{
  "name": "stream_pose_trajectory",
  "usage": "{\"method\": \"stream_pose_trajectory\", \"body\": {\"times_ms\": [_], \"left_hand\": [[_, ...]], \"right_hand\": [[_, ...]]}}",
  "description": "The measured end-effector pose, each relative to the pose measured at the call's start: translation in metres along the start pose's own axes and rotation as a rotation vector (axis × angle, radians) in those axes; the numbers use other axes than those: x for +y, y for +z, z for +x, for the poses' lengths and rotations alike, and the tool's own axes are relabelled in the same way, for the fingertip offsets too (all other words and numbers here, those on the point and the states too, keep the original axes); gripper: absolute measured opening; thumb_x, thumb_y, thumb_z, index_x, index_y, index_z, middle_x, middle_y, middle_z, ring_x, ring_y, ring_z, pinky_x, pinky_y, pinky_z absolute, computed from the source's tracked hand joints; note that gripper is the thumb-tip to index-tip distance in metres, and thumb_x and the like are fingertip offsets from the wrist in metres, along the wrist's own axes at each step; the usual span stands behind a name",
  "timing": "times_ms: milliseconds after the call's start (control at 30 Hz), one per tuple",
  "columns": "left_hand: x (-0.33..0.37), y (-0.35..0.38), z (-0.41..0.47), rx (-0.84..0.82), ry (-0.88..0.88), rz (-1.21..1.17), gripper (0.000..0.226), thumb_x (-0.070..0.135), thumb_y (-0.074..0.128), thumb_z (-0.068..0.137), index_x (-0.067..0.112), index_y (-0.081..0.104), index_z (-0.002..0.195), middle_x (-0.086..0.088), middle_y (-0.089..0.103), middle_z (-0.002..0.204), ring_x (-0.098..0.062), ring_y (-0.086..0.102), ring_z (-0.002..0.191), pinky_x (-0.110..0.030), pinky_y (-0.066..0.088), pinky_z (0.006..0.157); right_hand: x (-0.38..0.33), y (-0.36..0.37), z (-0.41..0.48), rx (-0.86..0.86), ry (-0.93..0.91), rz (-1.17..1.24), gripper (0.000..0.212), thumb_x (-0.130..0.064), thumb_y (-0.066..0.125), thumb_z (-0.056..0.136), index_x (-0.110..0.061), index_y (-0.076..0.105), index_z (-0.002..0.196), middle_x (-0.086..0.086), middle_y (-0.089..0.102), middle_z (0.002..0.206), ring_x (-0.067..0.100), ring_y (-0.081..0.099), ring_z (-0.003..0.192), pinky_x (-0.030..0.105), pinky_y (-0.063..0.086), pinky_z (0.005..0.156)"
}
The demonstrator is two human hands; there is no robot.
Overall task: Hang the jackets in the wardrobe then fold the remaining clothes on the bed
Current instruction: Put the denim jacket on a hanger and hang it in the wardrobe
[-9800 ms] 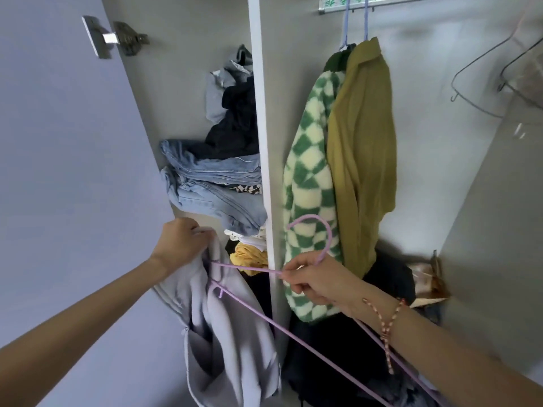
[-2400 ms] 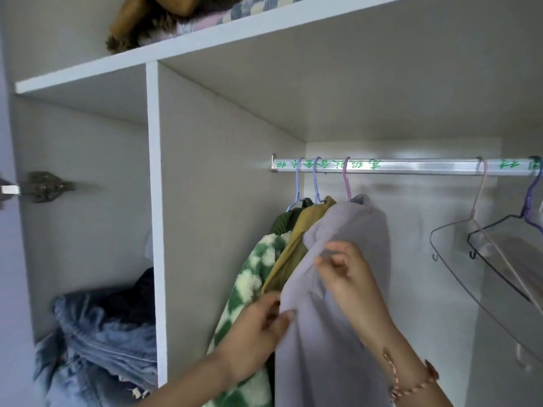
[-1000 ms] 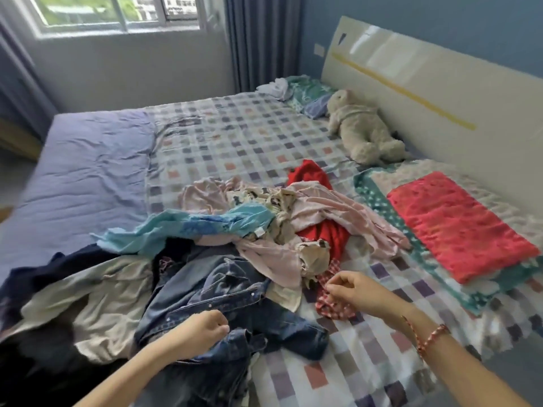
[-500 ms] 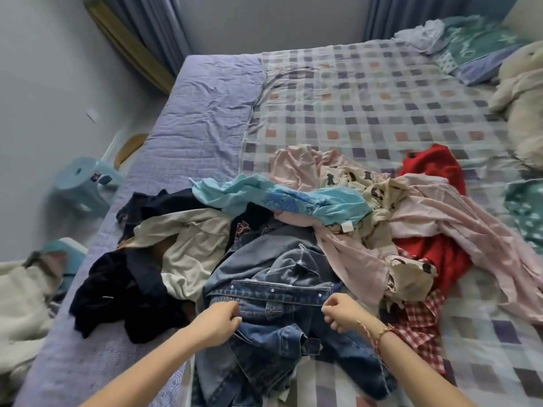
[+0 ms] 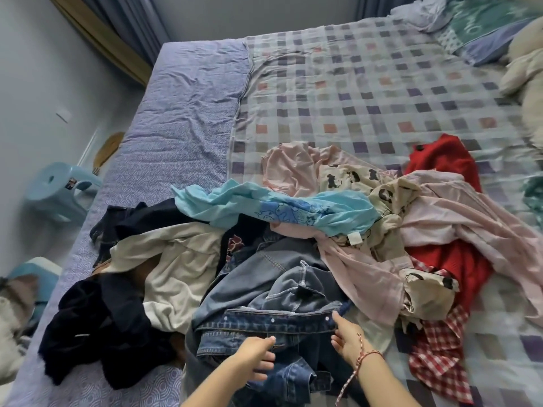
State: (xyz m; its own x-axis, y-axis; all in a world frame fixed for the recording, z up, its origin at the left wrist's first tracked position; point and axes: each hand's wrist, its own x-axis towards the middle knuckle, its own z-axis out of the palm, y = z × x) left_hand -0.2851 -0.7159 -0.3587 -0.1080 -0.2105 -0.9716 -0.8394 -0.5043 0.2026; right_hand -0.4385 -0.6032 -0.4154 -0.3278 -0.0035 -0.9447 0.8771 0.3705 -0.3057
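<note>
A blue denim jacket (image 5: pixel 273 292) lies crumpled at the near edge of the bed (image 5: pixel 188 118), on top of the clothes heap. My left hand (image 5: pixel 257 359) hovers over its lower folds with the fingers spread. My right hand (image 5: pixel 343 337) has its fingers apart, and the fingertips touch the right end of the jacket's buttoned band. Around the jacket lie a cream and black jacket (image 5: pixel 179 259), a dark garment (image 5: pixel 97 327), a light blue top (image 5: pixel 282 210), pink clothes (image 5: pixel 440 212), a red garment (image 5: pixel 446 160) and a red checked cloth (image 5: pixel 437 353).
A checked blanket (image 5: pixel 367 92) covers the far part of the bed. A plush toy (image 5: pixel 526 74) and pillows (image 5: pixel 482 27) sit at the right end. A light blue stool (image 5: pixel 55 189) stands on the floor to the left, with a cat (image 5: pixel 11 312) near the left edge.
I turned from the wardrobe, where the lilac jacket was hung, to the bed. Half a second ago both fists gripped the denim jacket; now the fingers have loosened and spread.
</note>
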Motion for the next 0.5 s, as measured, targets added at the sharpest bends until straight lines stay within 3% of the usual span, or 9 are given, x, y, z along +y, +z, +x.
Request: {"method": "stream_pose_trajectory", "body": {"times_ms": [67,133,234,400,501], "left_hand": [[0.004,0.007,0.0,-0.027,-0.017,-0.024,0.033,0.037,0.042,0.098,0.011,0.047,0.117,-0.004,0.057,0.098,-0.014,0.054,0.077,-0.027,0.044,0.064],[0.007,0.013,0.002,-0.052,-0.008,-0.04,0.04,0.039,0.041,0.098,0.01,0.045,0.126,-0.008,0.054,0.108,-0.019,0.055,0.091,-0.031,0.046,0.075],[0.011,0.017,0.001,-0.06,0.01,-0.053,0.049,0.039,0.041,0.098,0.009,0.038,0.137,-0.009,0.051,0.114,-0.022,0.053,0.102,-0.035,0.045,0.084],[0.034,0.007,-0.008,-0.1,0.096,-0.087,0.052,0.041,0.042,0.097,0.009,0.039,0.137,-0.012,0.051,0.13,-0.023,0.054,0.105,-0.038,0.049,0.087],[0.049,0.016,-0.015,-0.137,0.091,-0.224,0.062,0.048,0.049,0.092,0.012,0.033,0.14,-0.018,0.042,0.139,-0.029,0.053,0.113,-0.04,0.051,0.077]], "right_hand": [[0.001,-0.002,0.004,0.017,-0.004,-0.032,0.028,-0.023,0.061,0.091,0.0,0.053,0.104,0.01,0.05,0.077,0.015,0.043,0.059,0.016,0.04,0.032],[0.002,-0.005,0.002,-0.001,0.006,-0.05,0.021,-0.02,0.061,0.091,0.0,0.056,0.093,0.011,0.053,0.08,0.016,0.046,0.063,0.024,0.043,0.044],[0.002,-0.009,0.001,-0.053,0.008,-0.039,0.019,-0.015,0.056,0.093,-0.007,0.053,0.076,0.007,0.055,0.076,0.016,0.05,0.067,0.025,0.04,0.056],[-0.014,0.003,-0.021,-0.144,-0.032,0.152,0.022,-0.008,0.052,0.092,-0.007,0.054,0.07,0.009,0.057,0.067,0.017,0.053,0.066,0.025,0.041,0.058],[-0.029,0.013,-0.044,-0.221,-0.082,0.201,0.024,-0.007,0.051,0.091,-0.008,0.056,0.067,0.006,0.058,0.058,0.017,0.054,0.065,0.025,0.042,0.06]]}}
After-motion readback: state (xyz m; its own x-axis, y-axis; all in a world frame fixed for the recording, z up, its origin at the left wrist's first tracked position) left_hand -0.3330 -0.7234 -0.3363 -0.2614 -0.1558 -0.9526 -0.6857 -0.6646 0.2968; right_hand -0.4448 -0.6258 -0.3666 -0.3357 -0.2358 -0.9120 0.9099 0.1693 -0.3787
